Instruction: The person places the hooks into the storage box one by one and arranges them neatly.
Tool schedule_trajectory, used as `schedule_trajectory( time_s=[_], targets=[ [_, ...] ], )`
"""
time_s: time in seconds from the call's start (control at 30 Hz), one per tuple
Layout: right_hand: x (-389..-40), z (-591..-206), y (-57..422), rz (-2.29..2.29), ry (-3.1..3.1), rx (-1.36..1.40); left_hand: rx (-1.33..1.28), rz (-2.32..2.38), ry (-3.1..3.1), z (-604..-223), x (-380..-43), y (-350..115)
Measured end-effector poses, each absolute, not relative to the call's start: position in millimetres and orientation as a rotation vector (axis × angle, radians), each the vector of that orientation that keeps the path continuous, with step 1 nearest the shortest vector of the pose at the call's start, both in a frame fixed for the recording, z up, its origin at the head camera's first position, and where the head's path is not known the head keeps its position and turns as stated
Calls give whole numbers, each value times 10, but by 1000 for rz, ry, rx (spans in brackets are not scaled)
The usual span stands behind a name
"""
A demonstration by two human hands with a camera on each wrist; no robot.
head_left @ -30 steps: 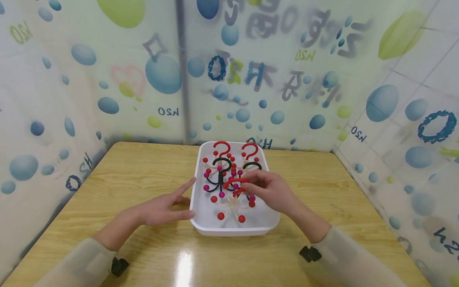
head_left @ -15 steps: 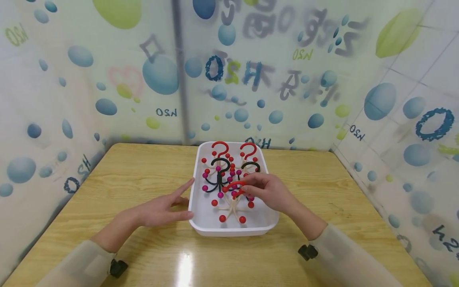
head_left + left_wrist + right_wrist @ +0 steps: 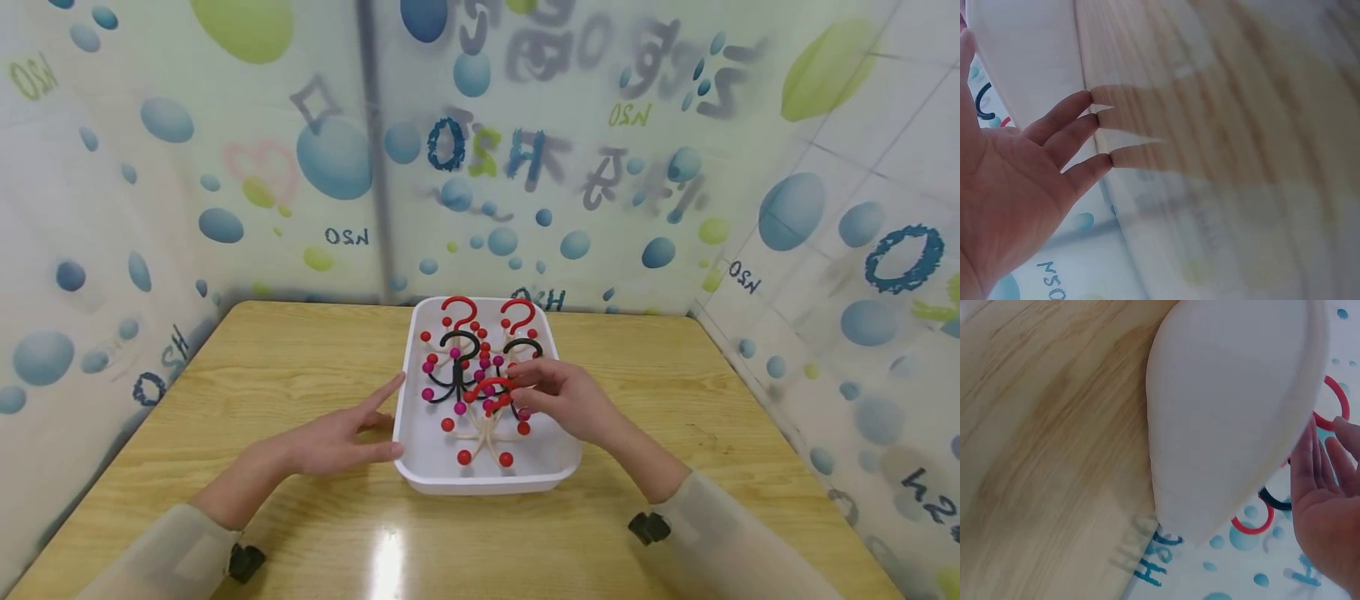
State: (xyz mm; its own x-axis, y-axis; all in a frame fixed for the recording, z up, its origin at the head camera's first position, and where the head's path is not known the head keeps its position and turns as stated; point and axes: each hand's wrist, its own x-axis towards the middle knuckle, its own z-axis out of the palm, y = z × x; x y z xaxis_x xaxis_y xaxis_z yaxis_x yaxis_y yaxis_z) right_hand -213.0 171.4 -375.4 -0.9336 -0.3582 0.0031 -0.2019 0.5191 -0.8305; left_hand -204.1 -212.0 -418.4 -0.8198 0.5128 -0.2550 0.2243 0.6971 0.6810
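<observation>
A white tray (image 3: 420, 477) on the table holds several claw-shaped head massagers with ball-tipped prongs. The nearest massager (image 3: 487, 427) has pale prongs, red balls and a red hooked handle, and stands upright at the tray's front. My right hand (image 3: 566, 402) is at that handle with thumb and fingers parted, the thumb tip right beside the red hook (image 3: 1343, 403) in the right wrist view. My left hand (image 3: 337, 437) lies at the tray's left side, fingers spread and fairly straight, thumb and index tips at the rim. Its palm and other fingers (image 3: 1066, 134) show in the left wrist view.
Behind stand a black massager (image 3: 458, 375) with magenta balls, another black hook (image 3: 522, 343), and two red-hooked ones, the left red hook (image 3: 468, 308) and right red hook (image 3: 527, 312). The wooden table (image 3: 300, 358) meets a printed curtain (image 3: 285, 167) on its far sides.
My right thumb and fingers have parted from the red handle they pinched before; the massager now stands by itself in the tray. The left hand stays at the rim.
</observation>
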Motion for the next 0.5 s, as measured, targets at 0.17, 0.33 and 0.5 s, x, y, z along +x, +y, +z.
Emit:
schedule_trajectory(
  time_s=[0.17, 0.33, 0.5],
  targets=[
    [-2075, -3693, 1904, -1327, 2707, -488, 592, 908, 2494, -4175, -2029, -2151],
    [-2039, -3656, 2160, -1205, 2929, -482, 595, 887, 2620, -4121, -1993, -2207],
    [-2024, -3648, 2408, -1062, 3066, -509, 598, 841, 2824, -4000, -1965, -2200]
  ],
)
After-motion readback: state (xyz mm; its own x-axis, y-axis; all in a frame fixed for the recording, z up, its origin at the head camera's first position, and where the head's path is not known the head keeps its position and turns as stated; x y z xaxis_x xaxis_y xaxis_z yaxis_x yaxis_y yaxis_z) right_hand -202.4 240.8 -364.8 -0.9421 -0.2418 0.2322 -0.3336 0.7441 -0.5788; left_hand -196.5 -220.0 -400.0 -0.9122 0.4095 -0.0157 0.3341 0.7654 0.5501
